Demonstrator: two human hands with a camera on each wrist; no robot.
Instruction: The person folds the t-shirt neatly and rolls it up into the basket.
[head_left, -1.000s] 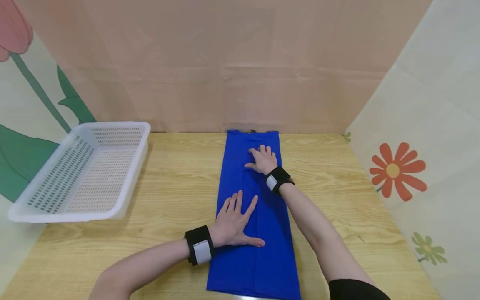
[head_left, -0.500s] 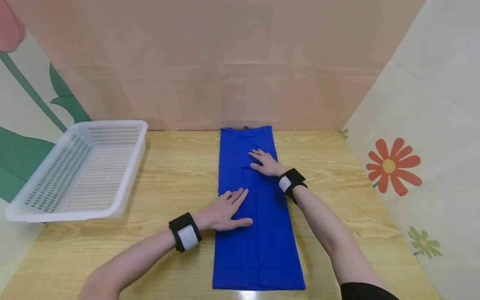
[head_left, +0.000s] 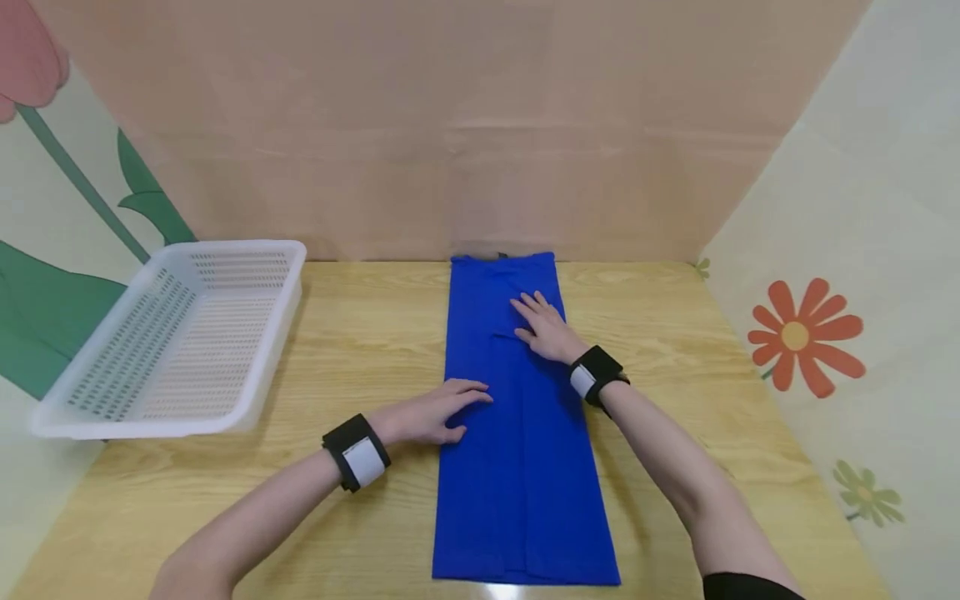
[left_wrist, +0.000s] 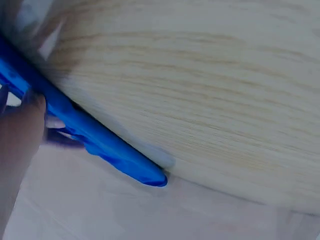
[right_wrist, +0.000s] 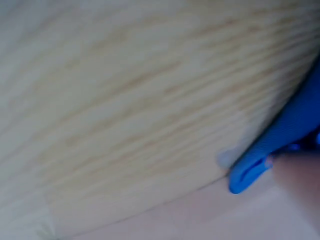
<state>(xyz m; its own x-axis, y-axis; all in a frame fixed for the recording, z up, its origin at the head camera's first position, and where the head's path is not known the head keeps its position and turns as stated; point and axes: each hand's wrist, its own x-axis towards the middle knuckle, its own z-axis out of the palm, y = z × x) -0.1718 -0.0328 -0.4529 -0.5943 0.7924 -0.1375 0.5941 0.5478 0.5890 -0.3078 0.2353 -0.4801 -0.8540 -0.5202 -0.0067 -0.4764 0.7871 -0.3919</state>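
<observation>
A blue shirt (head_left: 510,500), folded into a long narrow strip, lies lengthwise on the table, a small dark tag at its far edge. My left hand (head_left: 431,414) reaches over the shirt's left edge about midway, fingers slightly bent and thumb apart. Farther up, my right hand (head_left: 551,332) rests on the right part of the shirt with its fingers spread. Beside that hand a short crease crosses the cloth. The left wrist view shows the shirt's edge (left_wrist: 115,140) low along the table; the right wrist view, blurred, shows its far corner (right_wrist: 245,175).
A white perforated plastic basket (head_left: 258,387) stands at the left on the wooden table (head_left: 360,333). A pinkish-beige covering (head_left: 375,125) rises behind the table. Flower-printed panels (head_left: 885,250) flank it at the sides.
My left hand has drawn leftward from the middle of the shirt to its left edge. My right hand has shifted slightly right, its fingers flatter. The cloth looks smoother near the left hand.
</observation>
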